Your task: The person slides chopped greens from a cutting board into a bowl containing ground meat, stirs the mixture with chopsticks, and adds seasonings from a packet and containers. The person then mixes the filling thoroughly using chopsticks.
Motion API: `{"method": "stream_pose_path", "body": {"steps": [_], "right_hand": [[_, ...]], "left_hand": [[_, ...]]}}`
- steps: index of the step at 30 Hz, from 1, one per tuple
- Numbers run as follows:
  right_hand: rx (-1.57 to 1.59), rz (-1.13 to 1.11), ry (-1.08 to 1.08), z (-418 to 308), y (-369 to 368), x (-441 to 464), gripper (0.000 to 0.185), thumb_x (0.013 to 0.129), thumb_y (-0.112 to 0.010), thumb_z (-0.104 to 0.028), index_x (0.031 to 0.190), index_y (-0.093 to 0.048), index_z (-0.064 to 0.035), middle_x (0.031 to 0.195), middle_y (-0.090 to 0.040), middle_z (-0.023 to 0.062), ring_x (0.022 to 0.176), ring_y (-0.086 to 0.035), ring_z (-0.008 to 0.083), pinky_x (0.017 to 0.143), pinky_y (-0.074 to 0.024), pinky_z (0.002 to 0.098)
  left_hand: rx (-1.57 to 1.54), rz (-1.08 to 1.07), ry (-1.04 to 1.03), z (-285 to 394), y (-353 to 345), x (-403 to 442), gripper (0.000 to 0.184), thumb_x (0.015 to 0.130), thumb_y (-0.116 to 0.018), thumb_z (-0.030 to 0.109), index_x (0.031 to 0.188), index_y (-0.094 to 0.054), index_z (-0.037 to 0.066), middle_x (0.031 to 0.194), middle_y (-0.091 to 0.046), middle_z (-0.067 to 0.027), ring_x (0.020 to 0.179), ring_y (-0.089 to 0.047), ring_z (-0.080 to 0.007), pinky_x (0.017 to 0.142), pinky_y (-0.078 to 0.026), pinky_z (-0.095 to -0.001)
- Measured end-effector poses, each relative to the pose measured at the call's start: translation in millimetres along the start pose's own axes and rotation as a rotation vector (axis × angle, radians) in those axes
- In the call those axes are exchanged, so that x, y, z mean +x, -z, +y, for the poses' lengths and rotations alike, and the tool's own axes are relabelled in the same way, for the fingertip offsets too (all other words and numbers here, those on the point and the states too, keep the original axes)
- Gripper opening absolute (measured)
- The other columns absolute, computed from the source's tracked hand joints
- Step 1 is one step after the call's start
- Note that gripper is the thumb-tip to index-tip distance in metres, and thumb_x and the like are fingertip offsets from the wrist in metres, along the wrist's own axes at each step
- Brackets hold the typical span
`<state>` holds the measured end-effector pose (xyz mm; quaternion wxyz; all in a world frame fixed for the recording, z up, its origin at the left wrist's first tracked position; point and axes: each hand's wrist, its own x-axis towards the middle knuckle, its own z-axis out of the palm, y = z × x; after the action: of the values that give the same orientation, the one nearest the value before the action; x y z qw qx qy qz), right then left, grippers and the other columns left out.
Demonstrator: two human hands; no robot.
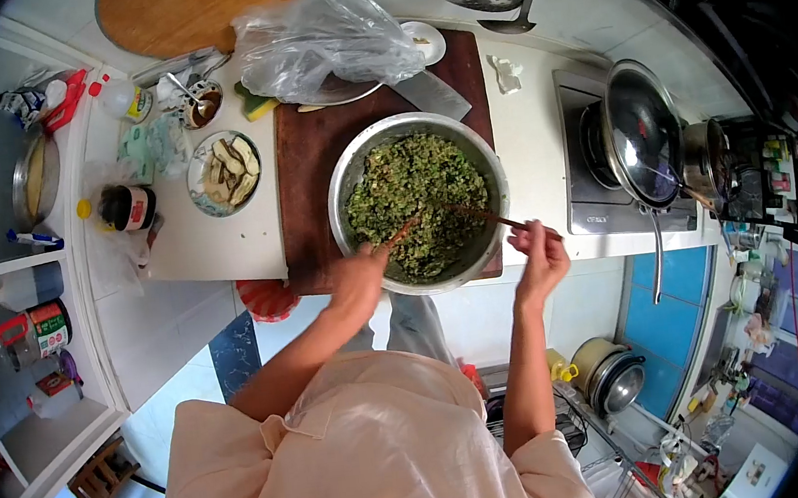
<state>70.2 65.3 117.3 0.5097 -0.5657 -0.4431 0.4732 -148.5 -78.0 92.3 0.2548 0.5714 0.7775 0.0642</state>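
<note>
A large metal bowl (337, 187) of chopped green filling (418, 194) sits on the dark brown cutting board (305, 230). My left hand (360, 280) is at the bowl's near-left rim, closed around a brown chopstick (404, 232) whose tip is in the filling. On the right side, my right hand (542, 255) pinches another brown chopstick (485, 216), which slants over the rim into the filling. The two tips point toward each other near the middle of the bowl.
Behind the bowl lie a cleaver (437, 97) and a clear plastic bag (324, 43). A plate of pale, dark-edged slices (232, 174) stands left, near a dark-filled bottle (127, 207). To the right, a lidded wok (641, 131) rests on the stove (590, 214).
</note>
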Motion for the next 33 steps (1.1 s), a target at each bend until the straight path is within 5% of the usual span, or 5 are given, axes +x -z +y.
{"method": "stream_pose_path", "body": {"steps": [9, 15, 21, 25, 33], "right_hand": [[0.077, -0.287, -0.117, -2.2, 7.4, -33.9, 0.017, 0.094, -0.055, -0.008, 0.100, -0.064, 0.0050, 0.082, -0.067, 0.0088, 0.074, -0.065, 0.0148, 0.070, -0.0518, 0.0249], [-0.044, -0.143, -0.044, 21.9, 36.5, -48.0, 0.017, 0.095, -0.052, -0.004, 0.103, -0.063, 0.0063, 0.090, -0.067, 0.0115, 0.079, -0.064, 0.0159, 0.076, -0.0532, 0.0281], [-0.075, -0.489, 0.035, -3.2, 23.5, -70.3, 0.017, 0.092, -0.053, 0.001, 0.106, -0.062, 0.0053, 0.095, -0.067, 0.0131, 0.084, -0.066, 0.0195, 0.080, -0.0522, 0.0300], [-0.103, -0.257, -0.035, 14.0, 17.0, -58.7, 0.017, 0.092, -0.052, 0.002, 0.104, -0.064, 0.0042, 0.099, -0.067, 0.0113, 0.087, -0.065, 0.0173, 0.080, -0.0497, 0.0272], [-0.261, -0.356, 0.039, 30.5, 18.5, -74.2, 0.019, 0.090, -0.054, 0.005, 0.107, -0.064, 0.0044, 0.102, -0.066, 0.0106, 0.091, -0.064, 0.0172, 0.084, -0.0483, 0.0260]], "left_hand": [[-0.243, 0.076, -0.048, -12.6, 17.5, 5.2, 0.021, 0.081, -0.055, 0.003, 0.101, -0.061, 0.004, 0.089, -0.060, -0.0189, 0.079, -0.062, -0.0382, 0.067, -0.050, -0.0455], [-0.329, 0.178, -0.083, -22.2, 56.6, -8.4, 0.014, 0.078, -0.057, 0.000, 0.092, -0.060, 0.003, 0.086, -0.058, -0.0185, 0.082, -0.058, -0.0389, 0.070, -0.047, -0.0449], [-0.340, 0.219, -0.124, -29.4, 58.9, 0.8, 0.010, 0.079, -0.058, 0.003, 0.088, -0.060, 0.002, 0.084, -0.058, -0.0170, 0.079, -0.058, -0.0378, 0.069, -0.046, -0.0454], [-0.356, 0.210, -0.128, -32.8, 59.3, 1.3, 0.008, 0.079, -0.059, 0.004, 0.086, -0.061, 0.002, 0.083, -0.060, -0.0170, 0.078, -0.059, -0.0371, 0.067, -0.047, -0.0448], [-0.572, 0.112, 0.025, -42.3, 54.3, 6.3, 0.012, 0.079, -0.062, 0.006, 0.090, -0.063, 0.001, 0.076, -0.062, -0.0159, 0.073, -0.061, -0.0330, 0.065, -0.047, -0.0406]]}}
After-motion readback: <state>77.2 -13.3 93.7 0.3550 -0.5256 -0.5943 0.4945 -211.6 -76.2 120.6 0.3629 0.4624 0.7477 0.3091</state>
